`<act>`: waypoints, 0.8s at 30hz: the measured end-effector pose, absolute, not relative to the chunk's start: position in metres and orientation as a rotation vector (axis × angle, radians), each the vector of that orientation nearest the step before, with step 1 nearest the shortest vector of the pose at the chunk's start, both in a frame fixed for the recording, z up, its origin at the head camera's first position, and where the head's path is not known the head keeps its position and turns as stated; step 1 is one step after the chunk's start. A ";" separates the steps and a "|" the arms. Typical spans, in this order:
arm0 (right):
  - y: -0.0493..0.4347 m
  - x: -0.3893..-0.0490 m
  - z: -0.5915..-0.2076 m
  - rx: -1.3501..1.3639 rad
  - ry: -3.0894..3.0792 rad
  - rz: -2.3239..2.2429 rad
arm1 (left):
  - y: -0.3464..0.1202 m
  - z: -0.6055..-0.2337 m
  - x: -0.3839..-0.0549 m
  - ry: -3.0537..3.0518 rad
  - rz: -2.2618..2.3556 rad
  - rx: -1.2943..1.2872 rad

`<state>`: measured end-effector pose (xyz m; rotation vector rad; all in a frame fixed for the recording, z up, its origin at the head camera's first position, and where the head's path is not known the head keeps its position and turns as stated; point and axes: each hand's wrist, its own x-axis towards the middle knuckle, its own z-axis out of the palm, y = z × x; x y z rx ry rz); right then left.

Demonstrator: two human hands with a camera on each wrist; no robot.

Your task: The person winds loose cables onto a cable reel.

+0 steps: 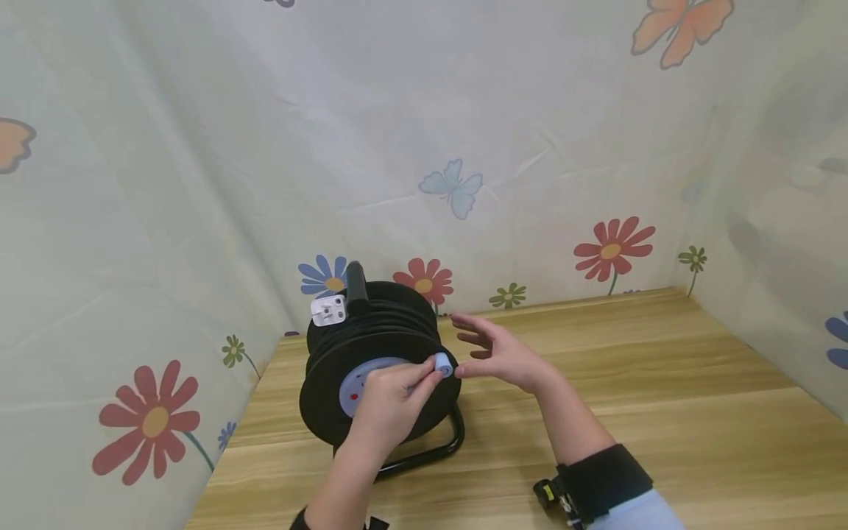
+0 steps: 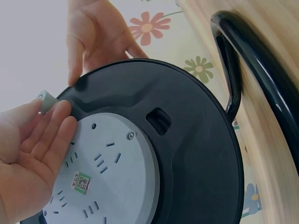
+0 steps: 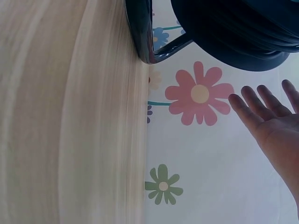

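A black cable reel [image 1: 384, 353] stands on the table, its dark cable wound between two round flanges. On its front flange sits a grey-blue socket panel [image 2: 117, 172] with slots and a small sticker. My left hand [image 1: 394, 394] pinches the light blue knob [image 1: 443, 364] near the flange's upper right rim, between thumb and fingers. To the right of the reel, my right hand [image 1: 503, 353] has its fingers spread and holds nothing. Its thumb tip comes close to the knob in the head view. The right wrist view shows the extended fingers [image 3: 266, 105] beside the reel.
A white plug [image 1: 328, 311] rests at the reel's top left, beside the black handle [image 1: 357, 287]. The reel's black tube stand [image 1: 424, 458] reaches forward over the wooden table [image 1: 662, 397]. Flower-printed cloth [image 1: 530, 147] hangs behind and at both sides.
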<state>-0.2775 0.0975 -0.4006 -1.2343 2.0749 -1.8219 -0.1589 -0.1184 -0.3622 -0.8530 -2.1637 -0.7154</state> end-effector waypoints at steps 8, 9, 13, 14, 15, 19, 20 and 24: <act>0.099 -0.277 -0.404 -1.215 2.117 -1.796 | -0.116 -0.366 -0.160 -2.204 -0.691 -0.871; 0.099 -0.277 -0.404 -1.211 2.120 -1.796 | -0.116 -0.366 -0.160 -2.205 -0.691 -0.870; 0.100 -0.277 -0.404 -1.206 2.132 -1.794 | -0.115 -0.365 -0.161 -2.219 -0.683 -0.854; 0.101 -0.277 -0.403 -1.210 2.133 -1.793 | -0.114 -0.364 -0.161 -2.231 -0.679 -0.846; 0.101 -0.277 -0.403 -1.211 2.136 -1.793 | -0.114 -0.363 -0.161 -2.239 -0.682 -0.841; 0.108 -0.275 -0.401 -1.218 2.125 -1.814 | -0.112 -0.360 -0.160 -2.283 -0.736 -0.809; 0.110 -0.274 -0.400 -1.219 2.122 -1.822 | -0.112 -0.359 -0.159 -2.280 -0.751 -0.805; 0.118 -0.268 -0.393 -1.214 2.136 -1.840 | -0.113 -0.355 -0.158 -2.209 -0.785 -0.809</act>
